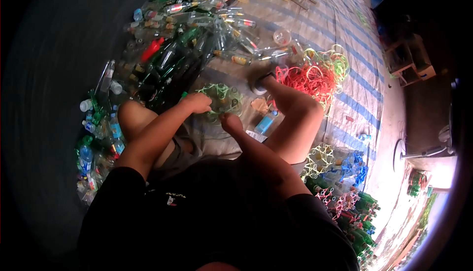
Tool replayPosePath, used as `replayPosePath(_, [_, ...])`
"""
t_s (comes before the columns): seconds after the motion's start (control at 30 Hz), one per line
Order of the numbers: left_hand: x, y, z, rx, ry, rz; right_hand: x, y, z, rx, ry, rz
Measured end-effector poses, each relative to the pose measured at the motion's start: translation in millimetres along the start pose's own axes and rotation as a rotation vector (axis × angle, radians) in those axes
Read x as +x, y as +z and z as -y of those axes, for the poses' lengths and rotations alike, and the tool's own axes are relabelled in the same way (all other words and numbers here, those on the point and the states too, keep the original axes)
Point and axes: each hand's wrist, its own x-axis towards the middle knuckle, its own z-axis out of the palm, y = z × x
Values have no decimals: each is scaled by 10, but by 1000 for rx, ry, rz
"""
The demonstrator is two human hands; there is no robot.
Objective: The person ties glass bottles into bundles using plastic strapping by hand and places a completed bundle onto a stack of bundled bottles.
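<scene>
Between my knees stands a bundle of clear bottles [227, 104] with pale green strapping [217, 91] woven around it. My left hand [198, 102] is at the bundle's left edge, its fingers closed on the green strapping. Close to the near edge of the bundle is my right hand [230, 122], its fingers curled inward; what they hold, if anything, is too small to make out. A green bottle top [185, 95] shows just behind my left hand.
Loose bottles [197, 22] pile up ahead and left, with a red bottle [152, 49] among them. Red strapping [310, 81] lies beyond my right knee. A blue-labelled bottle [266, 122] lies by my right leg. Strapped bottle bundles [340, 187] stand at right.
</scene>
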Motion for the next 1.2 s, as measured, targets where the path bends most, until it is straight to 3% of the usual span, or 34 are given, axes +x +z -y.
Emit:
replayPosePath(0.1, [99,-45,101,54,19,166,28,-31,119,188,150,40])
replayPosePath(0.17, [83,-43,203,-12,64,108,55,85,77,260,158,11])
replayPosePath(0.23, [92,-29,286,-205,71,-26,53,92,96,390,303,92])
replayPosePath(0.33, [116,-94,349,-123,42,11,-44,-263,465,574,490,296])
replayPosePath(0.5, [68,-2,446,-153,5,-28,-18,-195,586,744,548,299])
replayPosePath(0.63, [74,157,491,-173,-19,-197,21,-181,605,913,631,335])
replayPosePath(0.93, [31,203,302,-65,-151,-361,31,-140,594,941,643,327])
replayPosePath(1.2, [41,221,297,-142,-130,-428,29,-139,579,920,630,329])
